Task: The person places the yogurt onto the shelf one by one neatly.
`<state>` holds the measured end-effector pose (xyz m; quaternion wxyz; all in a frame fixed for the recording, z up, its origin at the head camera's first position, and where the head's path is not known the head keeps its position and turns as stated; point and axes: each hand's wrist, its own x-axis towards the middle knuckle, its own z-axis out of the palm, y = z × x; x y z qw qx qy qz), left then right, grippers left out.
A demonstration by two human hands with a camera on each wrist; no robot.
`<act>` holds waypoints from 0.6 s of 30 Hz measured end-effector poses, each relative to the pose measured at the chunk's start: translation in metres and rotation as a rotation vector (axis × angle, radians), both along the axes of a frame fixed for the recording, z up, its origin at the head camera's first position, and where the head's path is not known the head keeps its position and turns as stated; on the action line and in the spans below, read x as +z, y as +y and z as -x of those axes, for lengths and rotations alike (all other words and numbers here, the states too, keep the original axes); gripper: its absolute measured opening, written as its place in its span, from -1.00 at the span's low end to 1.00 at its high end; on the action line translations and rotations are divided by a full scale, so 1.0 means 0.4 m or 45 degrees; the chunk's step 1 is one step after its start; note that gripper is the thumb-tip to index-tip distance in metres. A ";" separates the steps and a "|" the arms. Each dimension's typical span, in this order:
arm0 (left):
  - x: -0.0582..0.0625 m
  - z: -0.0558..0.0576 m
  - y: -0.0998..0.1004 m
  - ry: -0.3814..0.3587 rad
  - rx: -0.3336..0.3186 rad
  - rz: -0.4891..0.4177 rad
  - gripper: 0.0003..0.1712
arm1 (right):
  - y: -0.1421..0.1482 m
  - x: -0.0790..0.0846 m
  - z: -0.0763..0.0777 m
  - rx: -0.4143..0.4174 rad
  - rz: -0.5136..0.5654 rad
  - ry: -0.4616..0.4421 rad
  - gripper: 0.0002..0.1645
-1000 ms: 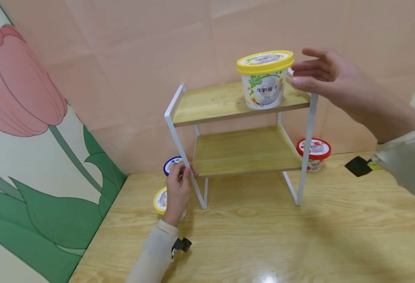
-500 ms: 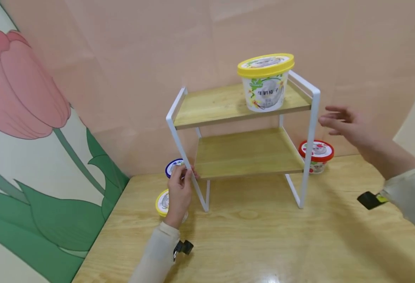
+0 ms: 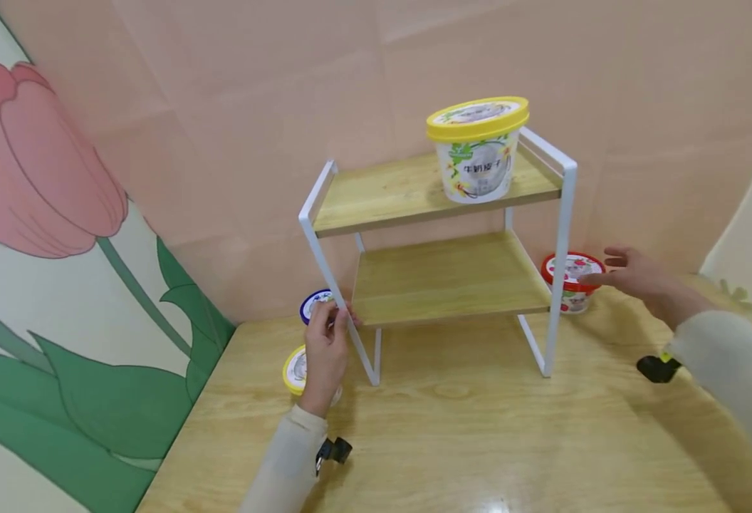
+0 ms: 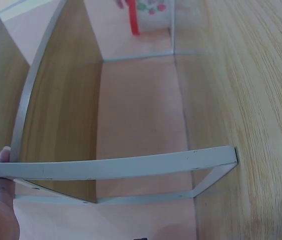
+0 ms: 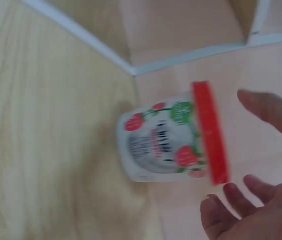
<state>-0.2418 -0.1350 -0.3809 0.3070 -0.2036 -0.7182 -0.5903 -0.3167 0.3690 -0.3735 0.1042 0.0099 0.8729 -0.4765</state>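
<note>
A two-tier wooden shelf rack (image 3: 449, 278) with a white frame stands on the table. My left hand (image 3: 327, 349) grips its left front upright (image 4: 116, 169), with the fingers behind the bar. At the rack's right side, a tub with a red lid (image 3: 575, 302) and strawberry print stands upright. My right hand (image 3: 648, 280) is beside that tub, with fingers and thumb spread apart around the lid (image 5: 210, 132); a gap shows between them and it in the right wrist view. On the top shelf sits a tub with a yellow lid (image 3: 478, 167).
Left of the rack are a tub with a blue lid (image 3: 312, 302) and another yellow-lidded tub (image 3: 295, 370), both partly hidden by my left hand. A pink wall covering (image 3: 254, 142) rises behind the rack. A wall with a painted tulip (image 3: 62, 164) borders the table's left.
My right hand has moved away from the yellow-lidded tub on the top shelf, down and right to the red-lidded tub. My left hand keeps its grip on the upright.
</note>
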 end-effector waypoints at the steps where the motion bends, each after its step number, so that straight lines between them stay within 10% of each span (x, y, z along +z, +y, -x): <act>1: 0.000 0.001 0.001 0.005 -0.002 -0.003 -0.76 | -0.001 -0.011 0.006 0.002 0.008 0.013 0.35; 18: 0.022 -0.006 0.012 -0.028 0.001 -0.009 -0.80 | 0.004 -0.098 0.052 0.038 0.086 0.163 0.23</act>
